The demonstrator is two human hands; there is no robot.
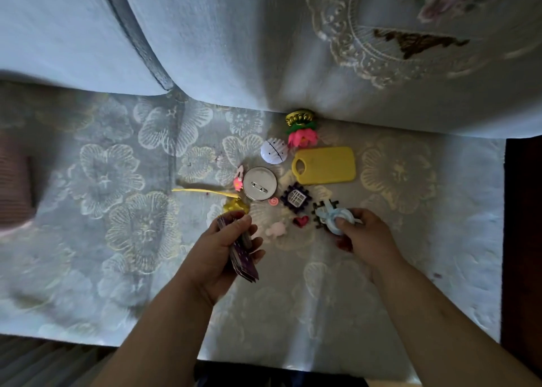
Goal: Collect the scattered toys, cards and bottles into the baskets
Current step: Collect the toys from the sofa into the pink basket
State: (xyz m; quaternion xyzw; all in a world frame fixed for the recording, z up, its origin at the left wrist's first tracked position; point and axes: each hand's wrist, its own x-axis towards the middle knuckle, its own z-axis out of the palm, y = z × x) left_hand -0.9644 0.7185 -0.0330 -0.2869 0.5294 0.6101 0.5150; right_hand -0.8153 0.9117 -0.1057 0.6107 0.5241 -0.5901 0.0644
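While toys lie scattered mid-frame on the floral cloth (pixel 88 210), the left hand (pixel 215 254), lower centre, grips a purple card stack (pixel 245 259) with fingers curled round it. Right hand (pixel 368 237), right of centre, pinches a pale blue toy (pixel 333 221). Above them: yellow board (pixel 325 165), silver badge (pixel 259 183), white ball (pixel 273 151), red heart (pixel 301 220).

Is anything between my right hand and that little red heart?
Yes. The dark puzzle piece, and the pale blue toy that the right hand pinches over it, lie between that hand and the red heart.
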